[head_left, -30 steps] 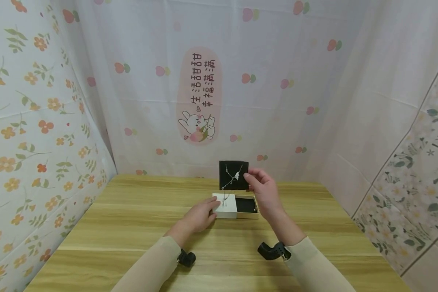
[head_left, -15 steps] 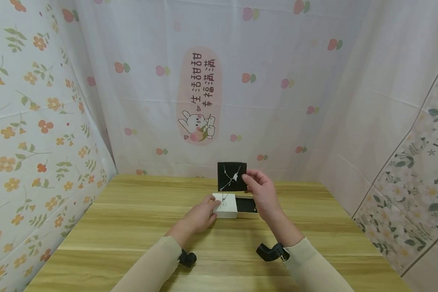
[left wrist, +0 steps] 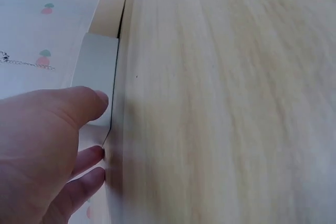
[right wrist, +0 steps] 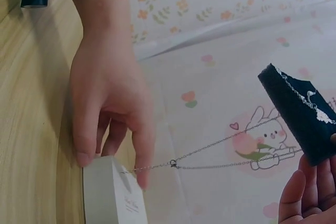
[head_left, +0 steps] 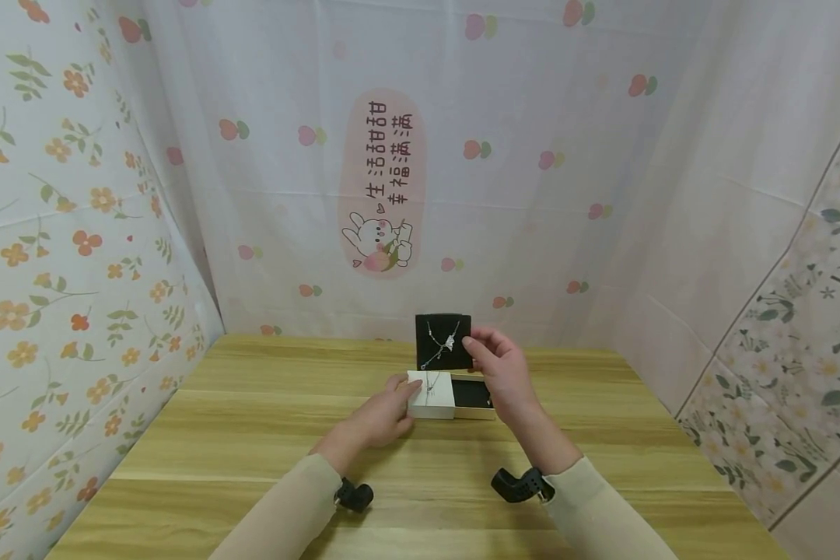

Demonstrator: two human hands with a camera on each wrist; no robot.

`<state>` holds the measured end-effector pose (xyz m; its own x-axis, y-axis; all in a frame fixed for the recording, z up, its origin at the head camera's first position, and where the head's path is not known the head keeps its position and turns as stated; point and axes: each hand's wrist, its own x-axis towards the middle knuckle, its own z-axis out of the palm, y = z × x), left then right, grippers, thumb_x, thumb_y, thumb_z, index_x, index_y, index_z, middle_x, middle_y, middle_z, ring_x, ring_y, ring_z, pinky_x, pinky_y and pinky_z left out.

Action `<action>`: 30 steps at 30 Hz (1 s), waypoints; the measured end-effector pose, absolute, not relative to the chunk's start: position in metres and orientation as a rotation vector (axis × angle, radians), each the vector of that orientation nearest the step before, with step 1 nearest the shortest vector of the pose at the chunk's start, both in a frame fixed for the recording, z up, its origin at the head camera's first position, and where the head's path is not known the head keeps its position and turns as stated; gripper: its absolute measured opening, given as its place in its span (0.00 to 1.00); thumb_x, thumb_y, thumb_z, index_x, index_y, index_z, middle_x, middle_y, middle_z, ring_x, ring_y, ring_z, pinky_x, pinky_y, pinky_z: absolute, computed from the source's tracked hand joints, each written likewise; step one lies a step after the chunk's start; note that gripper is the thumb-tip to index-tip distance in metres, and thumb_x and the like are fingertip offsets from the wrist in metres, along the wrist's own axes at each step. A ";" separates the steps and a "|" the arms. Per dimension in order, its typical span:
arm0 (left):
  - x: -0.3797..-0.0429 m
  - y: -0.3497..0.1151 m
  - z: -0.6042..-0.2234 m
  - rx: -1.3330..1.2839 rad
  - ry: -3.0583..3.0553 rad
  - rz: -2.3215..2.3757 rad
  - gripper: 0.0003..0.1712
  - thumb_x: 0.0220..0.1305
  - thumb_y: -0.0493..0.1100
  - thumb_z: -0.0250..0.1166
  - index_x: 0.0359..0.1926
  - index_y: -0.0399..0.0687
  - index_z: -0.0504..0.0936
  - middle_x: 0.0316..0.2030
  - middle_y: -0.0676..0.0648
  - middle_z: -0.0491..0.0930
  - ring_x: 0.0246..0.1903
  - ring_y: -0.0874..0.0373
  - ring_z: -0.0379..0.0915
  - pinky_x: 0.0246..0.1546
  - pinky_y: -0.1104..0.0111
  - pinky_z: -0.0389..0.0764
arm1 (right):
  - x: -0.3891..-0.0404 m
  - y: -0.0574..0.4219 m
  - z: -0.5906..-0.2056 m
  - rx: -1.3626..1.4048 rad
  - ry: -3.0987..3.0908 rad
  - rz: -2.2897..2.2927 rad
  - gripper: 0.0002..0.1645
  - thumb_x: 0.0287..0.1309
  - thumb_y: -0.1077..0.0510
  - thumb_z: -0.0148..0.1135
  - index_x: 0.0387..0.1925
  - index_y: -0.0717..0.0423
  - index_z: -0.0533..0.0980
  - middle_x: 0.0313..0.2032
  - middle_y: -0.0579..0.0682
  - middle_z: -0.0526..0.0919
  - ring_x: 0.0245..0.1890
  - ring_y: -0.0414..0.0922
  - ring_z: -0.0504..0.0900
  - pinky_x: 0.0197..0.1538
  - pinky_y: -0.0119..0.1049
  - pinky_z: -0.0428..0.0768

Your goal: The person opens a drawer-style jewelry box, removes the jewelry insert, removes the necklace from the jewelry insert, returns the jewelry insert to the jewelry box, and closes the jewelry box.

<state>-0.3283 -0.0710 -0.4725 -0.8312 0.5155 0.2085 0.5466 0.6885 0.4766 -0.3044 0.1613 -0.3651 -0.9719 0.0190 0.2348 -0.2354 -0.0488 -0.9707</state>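
My left hand (head_left: pixel 385 412) grips the left end of a white jewellery box sleeve (head_left: pixel 434 411), thumb on its near side and index finger on top, as the right wrist view shows. A tray (head_left: pixel 476 414) with a black lining sticks out to the right. Above the box, my right hand (head_left: pixel 507 373) pinches the right edge of a square black jewellery pad (head_left: pixel 425 358), held upright. A silver necklace (head_left: pixel 449 342) with a pendant lies across its face. The chain (right wrist: pixel 210 168) hangs below the pad, joins at a clasp, and its tail reaches the sleeve's top beside the left index finger.
The box stands on a wood-grain table (head_left: pixel 287 482). A printed cloth curtain (head_left: pixel 532 233) hangs behind the table, and floral cloth (head_left: pixel 63 272) closes off the left side. Black wrist cameras (head_left: pixel 521 484) sit on both wrists.
My right hand has lowered the pad slightly and moved it a little left, closer over the box. More of the hanging chain now rests over the sleeve. My left hand has barely shifted.
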 end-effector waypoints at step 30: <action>-0.300 -0.091 -0.366 -0.829 -2.204 -1.070 0.21 0.76 0.37 0.69 0.66 0.37 0.86 0.60 0.38 0.87 0.43 0.49 0.90 0.43 0.55 0.93 | -0.303 0.159 -0.363 0.245 -2.060 2.106 0.14 0.79 0.60 0.64 0.59 0.64 0.81 0.41 0.38 0.85 0.41 0.41 0.79 0.43 0.30 0.84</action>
